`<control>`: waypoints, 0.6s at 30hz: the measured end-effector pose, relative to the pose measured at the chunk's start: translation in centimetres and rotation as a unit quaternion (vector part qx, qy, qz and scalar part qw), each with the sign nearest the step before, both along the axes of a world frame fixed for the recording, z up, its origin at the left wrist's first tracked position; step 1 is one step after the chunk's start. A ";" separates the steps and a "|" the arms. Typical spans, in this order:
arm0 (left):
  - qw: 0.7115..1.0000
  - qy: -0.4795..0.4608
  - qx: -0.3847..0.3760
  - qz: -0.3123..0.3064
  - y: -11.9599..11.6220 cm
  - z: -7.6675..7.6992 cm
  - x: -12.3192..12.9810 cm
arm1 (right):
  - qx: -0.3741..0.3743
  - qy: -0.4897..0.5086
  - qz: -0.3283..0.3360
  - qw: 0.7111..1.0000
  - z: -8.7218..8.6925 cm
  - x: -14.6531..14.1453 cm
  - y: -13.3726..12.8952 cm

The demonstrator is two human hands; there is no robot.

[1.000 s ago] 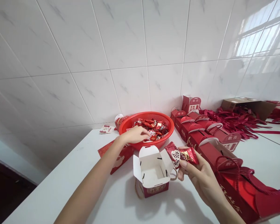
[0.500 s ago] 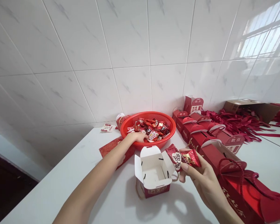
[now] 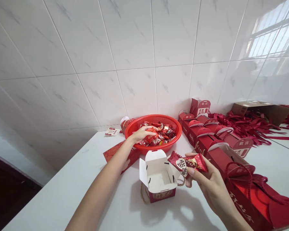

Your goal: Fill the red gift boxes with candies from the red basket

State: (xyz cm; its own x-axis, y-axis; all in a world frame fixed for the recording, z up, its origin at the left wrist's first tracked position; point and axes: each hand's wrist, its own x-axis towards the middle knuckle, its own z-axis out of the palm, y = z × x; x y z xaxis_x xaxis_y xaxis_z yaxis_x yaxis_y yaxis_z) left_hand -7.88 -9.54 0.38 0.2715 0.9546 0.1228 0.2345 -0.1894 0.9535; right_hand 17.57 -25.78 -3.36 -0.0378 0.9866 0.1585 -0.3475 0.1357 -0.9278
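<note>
My left hand (image 3: pixel 144 134) is over the red basket (image 3: pixel 167 148), its fingers closed on a bright red wrapped candy (image 3: pixel 152 131) above the heap of candies (image 3: pixel 165 131). In my right hand (image 3: pixel 204 175) are red wrapped candies (image 3: pixel 180 163), pinched between thumb and fingers just right of the small box. That box (image 3: pixel 160 175) stands upright in front of the basket with its white flaps open, and its inside shows no candy. A twisted cord handle hangs at its side.
Rows of red gift boxes (image 3: pixel 207 141) run along the right. Behind them lie red ribbons (image 3: pixel 245 126) and a cardboard box (image 3: pixel 267 112). A flat red packet (image 3: pixel 132 158) and a card (image 3: pixel 112 132) lie left. A tiled wall (image 3: pixel 135 89) stands behind.
My left hand has risen from the basket's front edge to above the candies, and a bright red candy now shows in its fingers. The candies in my right hand have tilted slightly.
</note>
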 end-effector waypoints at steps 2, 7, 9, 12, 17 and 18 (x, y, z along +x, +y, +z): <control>1.000 -0.007 -0.004 0.023 -2.3 -1.4 -1.6 | 0.000 0.005 0.002 1.000 0.0 0.0 0.0; 0.997 -0.028 -0.020 0.072 -5.5 -4.2 -4.5 | -0.001 0.017 0.005 1.000 -0.1 0.1 0.0; 0.996 -0.034 -0.024 0.076 -5.5 -4.4 -4.5 | 0.000 0.014 0.005 1.000 -0.2 0.2 0.0; 0.996 -0.043 -0.031 0.066 -4.3 -3.3 -3.3 | 0.004 0.013 0.005 1.000 -0.3 0.2 0.0; 0.997 -0.058 -0.050 0.016 0.2 0.1 0.1 | 0.006 0.011 0.009 1.000 -0.3 0.2 0.1; 0.997 -0.059 -0.055 0.009 1.1 0.6 0.7 | 0.007 0.010 0.008 1.000 -0.3 0.2 0.1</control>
State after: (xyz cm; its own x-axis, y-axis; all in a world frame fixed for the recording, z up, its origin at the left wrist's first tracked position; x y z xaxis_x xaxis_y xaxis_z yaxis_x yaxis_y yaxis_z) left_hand -7.22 -8.45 0.96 0.2440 0.9686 0.0473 0.1221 -0.0791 0.9894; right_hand 17.77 -25.67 -3.66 -0.0501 0.9836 0.1731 -0.3689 0.1428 -0.9184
